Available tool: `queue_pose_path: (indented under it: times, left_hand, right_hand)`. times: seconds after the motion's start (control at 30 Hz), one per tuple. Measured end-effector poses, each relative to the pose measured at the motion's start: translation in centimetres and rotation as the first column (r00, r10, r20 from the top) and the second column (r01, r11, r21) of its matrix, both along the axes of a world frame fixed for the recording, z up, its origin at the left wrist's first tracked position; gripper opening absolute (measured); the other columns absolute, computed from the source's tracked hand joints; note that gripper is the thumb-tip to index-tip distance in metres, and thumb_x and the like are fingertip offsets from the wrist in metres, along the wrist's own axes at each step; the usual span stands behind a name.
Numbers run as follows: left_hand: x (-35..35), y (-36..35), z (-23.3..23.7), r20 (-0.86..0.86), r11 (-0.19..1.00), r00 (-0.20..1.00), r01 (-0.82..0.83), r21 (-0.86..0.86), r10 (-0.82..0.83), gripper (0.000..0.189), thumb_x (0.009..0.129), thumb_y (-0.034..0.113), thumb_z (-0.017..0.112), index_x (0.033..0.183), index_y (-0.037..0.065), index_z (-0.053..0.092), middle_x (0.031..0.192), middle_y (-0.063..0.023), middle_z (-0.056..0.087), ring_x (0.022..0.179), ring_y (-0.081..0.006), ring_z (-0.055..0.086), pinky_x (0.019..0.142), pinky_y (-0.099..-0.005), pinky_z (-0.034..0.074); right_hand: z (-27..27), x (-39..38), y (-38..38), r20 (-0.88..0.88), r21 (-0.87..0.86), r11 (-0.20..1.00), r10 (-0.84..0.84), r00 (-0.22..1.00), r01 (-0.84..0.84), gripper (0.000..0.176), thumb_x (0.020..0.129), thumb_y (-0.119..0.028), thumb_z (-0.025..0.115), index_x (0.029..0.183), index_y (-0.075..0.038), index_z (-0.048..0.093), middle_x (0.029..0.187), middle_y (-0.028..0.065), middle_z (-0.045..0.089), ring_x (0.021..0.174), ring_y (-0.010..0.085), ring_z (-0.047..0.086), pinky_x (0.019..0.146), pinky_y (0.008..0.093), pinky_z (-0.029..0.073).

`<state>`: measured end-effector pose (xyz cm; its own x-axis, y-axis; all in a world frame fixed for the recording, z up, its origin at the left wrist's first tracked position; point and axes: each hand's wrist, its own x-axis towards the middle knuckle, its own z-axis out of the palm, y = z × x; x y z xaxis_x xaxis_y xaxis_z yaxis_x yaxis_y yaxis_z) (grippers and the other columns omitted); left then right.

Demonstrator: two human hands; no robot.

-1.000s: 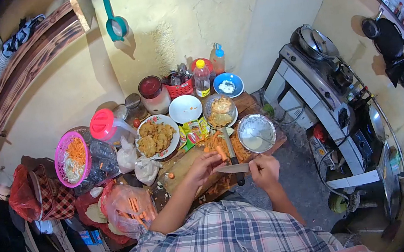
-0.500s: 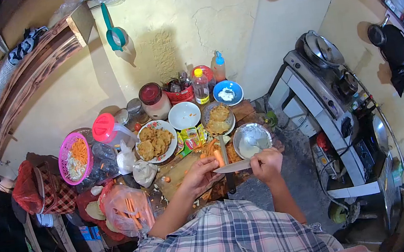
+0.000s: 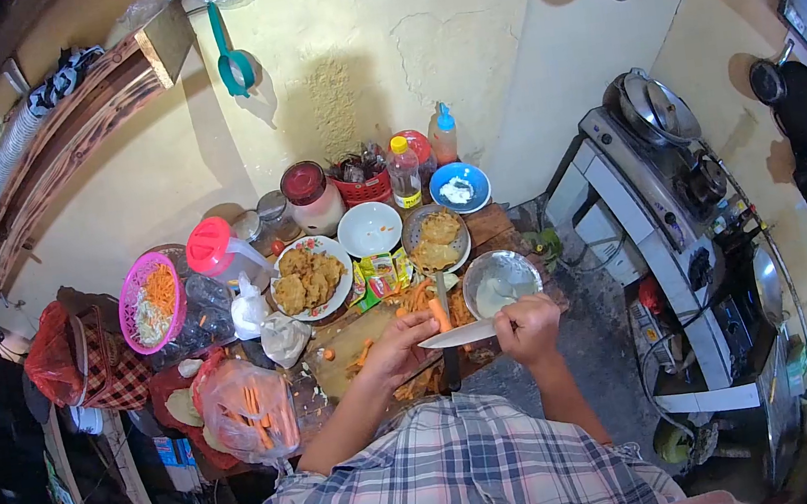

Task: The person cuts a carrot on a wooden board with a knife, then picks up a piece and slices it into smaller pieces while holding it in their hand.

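Observation:
My left hand (image 3: 397, 345) holds a small orange carrot (image 3: 439, 314) upright above the wooden cutting board (image 3: 354, 339). My right hand (image 3: 528, 327) grips a kitchen knife (image 3: 458, 335), its blade pointing left and touching the carrot. Cut carrot strips (image 3: 415, 296) lie piled on the board just beyond my hands. A second knife (image 3: 449, 347) lies on the board under them.
A metal bowl (image 3: 501, 281) with white batter stands right of the board. Behind are plates of fritters (image 3: 306, 279), a white bowl (image 3: 369, 228), a blue bowl (image 3: 460, 186), jars and bottles. A pink basket (image 3: 151, 302) and a bag of carrots (image 3: 247, 412) sit left. A stove (image 3: 665, 169) is right.
The view shifted slightly; my hands stay together over the board, the knife still against the carrot, which now stands a little higher in my left fingers.

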<state>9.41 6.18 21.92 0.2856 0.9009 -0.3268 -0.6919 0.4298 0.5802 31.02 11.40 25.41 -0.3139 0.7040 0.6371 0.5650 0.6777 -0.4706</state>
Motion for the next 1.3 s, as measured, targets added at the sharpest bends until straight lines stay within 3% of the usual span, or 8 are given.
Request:
queue_pose_path:
  times: [0.83, 1.3]
  left_hand:
    - [1.4, 0.3, -1.3, 0.026, 1.0, 1.0, 0.006, 0.009, -0.007, 0.021, 0.085, 0.018, 0.065, 0.102, 0.006, 0.061, 0.088, -0.0019, 0.065, 0.078, -0.0115, 0.063, 0.069, -0.0243, 0.052]
    - [1.3, 0.6, -1.5, 0.014, 0.999, 0.999, -0.03, -0.021, 0.031, 0.021, 0.087, 0.016, 0.063, 0.103, 0.003, 0.06, 0.092, -0.0074, 0.066, 0.081, -0.0165, 0.065, 0.074, -0.0275, 0.054]
  right_hand:
    - [-0.7, 0.4, 1.0, 0.013, 0.032, 0.997, 0.065, 0.998, -0.065, 0.021, 0.065, -0.014, 0.058, 0.047, -0.005, 0.053, 0.045, 0.0125, 0.046, 0.043, 0.0297, 0.049, 0.048, 0.0398, 0.039]
    - [-2.4, -0.6, 2.4, -0.028, 0.001, 0.999, 0.054, 0.998, -0.054, 0.02, 0.064, -0.012, 0.058, 0.046, -0.005, 0.053, 0.044, 0.0119, 0.045, 0.041, 0.0284, 0.046, 0.046, 0.0396, 0.036]
